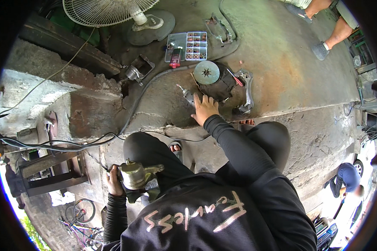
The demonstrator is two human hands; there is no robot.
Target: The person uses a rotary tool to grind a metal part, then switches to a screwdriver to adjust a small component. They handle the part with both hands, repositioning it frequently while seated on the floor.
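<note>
One metal housing was clasped by my left fingers, apparently for support; right fingers, spread, touched a spindle.

The housing is a dull, brassy silver; the slim tool is dark grey. A pale grey-green disc carries a dark star pattern at its centre. The screwdriver handle is red, the small bottle red and black. Rusty orange stains mottle the grey floor. Pinkish-silver lettering crosses the black top; the fan is cream.
</note>
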